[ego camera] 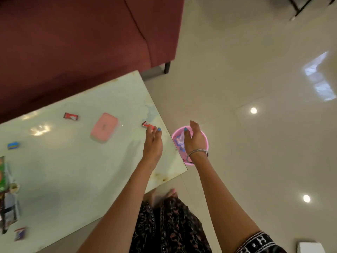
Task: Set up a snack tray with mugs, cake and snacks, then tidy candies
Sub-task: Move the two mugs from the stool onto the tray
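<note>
My left hand [152, 143] pinches a small red candy wrapper [148, 125] at the right edge of the pale glass table [76, 161]. My right hand [193, 137] hovers with fingers apart over a pink bucket [204, 137] on the floor beside the table; crumpled wrappers lie inside it. Another red candy [70, 116], a pink lidded box [104, 127] and a blue candy [13, 145] lie on the table. One more wrapped candy [20, 233] sits near the table's front left edge.
Snack packets and a tray [7, 196] crowd the table's left edge. A maroon sofa [82, 42] stands behind the table. Glossy tiled floor [255, 143] spreads to the right. My bare foot [171, 193] shows below the table corner.
</note>
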Demonstrator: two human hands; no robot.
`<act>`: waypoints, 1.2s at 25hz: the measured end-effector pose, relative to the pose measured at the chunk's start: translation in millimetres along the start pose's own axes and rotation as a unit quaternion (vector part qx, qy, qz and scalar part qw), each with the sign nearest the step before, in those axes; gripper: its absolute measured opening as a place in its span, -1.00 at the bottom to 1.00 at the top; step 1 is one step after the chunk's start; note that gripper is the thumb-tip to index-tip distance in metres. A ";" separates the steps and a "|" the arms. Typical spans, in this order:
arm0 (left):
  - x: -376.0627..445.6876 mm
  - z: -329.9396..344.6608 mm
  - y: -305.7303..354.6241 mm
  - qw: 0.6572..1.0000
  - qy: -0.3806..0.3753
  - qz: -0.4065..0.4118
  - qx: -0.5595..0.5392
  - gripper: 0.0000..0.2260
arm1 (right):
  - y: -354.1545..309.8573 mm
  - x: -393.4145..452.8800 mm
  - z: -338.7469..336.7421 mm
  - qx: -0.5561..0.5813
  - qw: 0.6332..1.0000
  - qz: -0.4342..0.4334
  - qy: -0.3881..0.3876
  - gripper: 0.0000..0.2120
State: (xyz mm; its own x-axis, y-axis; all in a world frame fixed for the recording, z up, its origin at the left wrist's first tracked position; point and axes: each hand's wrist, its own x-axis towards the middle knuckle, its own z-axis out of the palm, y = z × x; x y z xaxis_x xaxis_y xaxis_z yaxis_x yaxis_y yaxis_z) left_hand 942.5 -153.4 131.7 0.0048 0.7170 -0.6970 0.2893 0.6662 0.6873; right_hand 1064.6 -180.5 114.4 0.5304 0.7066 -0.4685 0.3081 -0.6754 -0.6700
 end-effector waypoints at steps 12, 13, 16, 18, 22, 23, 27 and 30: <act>-95.1 -133.4 -2.5 0.981 0.149 0.070 -0.106 -0.58 | -99.8 -127.0 36.4 0.034 0.980 -0.189 -0.047 -0.64; -102.6 -146.3 -5.4 0.978 0.162 0.072 -0.112 -0.57 | -106.1 -139.7 45.3 0.030 0.977 -0.201 -0.058 -0.64; -127.0 -189.5 -21.6 0.968 0.198 0.082 -0.130 -0.55 | -124.1 -183.6 77.6 0.019 0.966 -0.238 -0.099 -0.65; -143.3 -220.9 -39.3 0.963 0.213 0.088 -0.138 -0.53 | -133.7 -214.5 100.7 0.012 0.958 -0.261 -0.115 -0.66; -184.3 -294.6 -94.7 0.955 0.234 0.085 -0.160 -0.50 | -146.6 -290.2 152.9 0.007 0.947 -0.291 -0.138 -0.66; -195.2 -312.7 -109.4 0.952 0.237 0.087 -0.171 -0.49 | -148.7 -309.6 166.0 0.009 0.944 -0.296 -0.143 -0.66; -241.4 -387.1 -169.8 0.937 0.265 0.106 -0.201 -0.50 | -152.1 -386.3 218.3 0.023 0.934 -0.319 -0.160 -0.65; -270.6 -434.1 -206.9 0.926 0.296 0.119 -0.202 -0.54 | -153.9 -429.8 249.6 0.030 0.931 -0.324 -0.165 -0.66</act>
State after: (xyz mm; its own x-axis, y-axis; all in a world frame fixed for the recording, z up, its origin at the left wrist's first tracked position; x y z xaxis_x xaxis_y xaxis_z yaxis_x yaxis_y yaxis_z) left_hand 465.7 -396.3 266.8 -0.5376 0.7605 -0.3641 -0.0355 0.4111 0.9109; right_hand 592.1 -327.6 275.1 -0.0257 0.9947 -0.0997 0.4297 -0.0790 -0.8995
